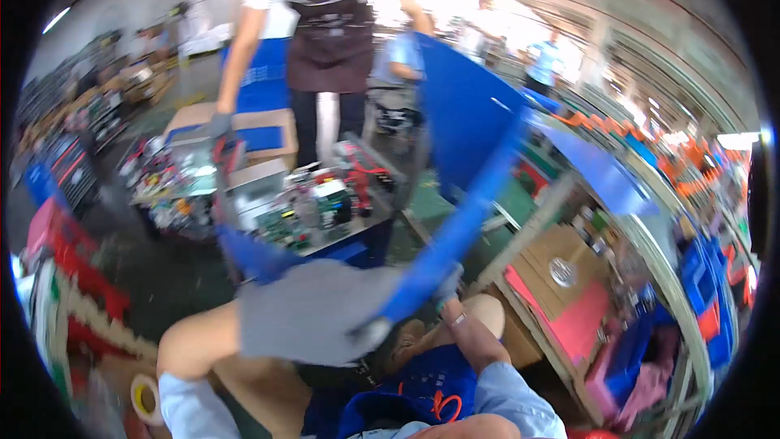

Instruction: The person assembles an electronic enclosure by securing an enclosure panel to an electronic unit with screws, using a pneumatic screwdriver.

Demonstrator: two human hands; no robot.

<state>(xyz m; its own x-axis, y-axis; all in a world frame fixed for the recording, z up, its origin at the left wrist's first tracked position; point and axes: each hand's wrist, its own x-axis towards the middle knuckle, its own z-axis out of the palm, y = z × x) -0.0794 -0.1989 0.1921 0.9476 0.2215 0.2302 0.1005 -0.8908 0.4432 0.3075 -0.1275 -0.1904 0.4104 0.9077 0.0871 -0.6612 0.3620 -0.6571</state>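
A blue sheet-metal cover (443, 248), smeared by motion, slants up in front of me from my lap toward the far right. My left hand (313, 309), in a grey glove, is closed at its lower end; the fingertips are hidden. Lower right of the strip, my right hand (449, 286) is also gloved and closed against its edge, mostly hidden behind it. Beyond the cover stands an open metal case (325, 232) with circuit boards, wires and red cables inside. A co-worker's gloved hand (221, 126) is at the case's far left side.
The co-worker, in a dark apron (333, 41), stands across from me. A cluster of electronic parts (175, 179) sits at left. On my right is a shelf (561, 276) with cardboard and pink sheets. Red stools (69, 252) stand left, near a tape roll (146, 398).
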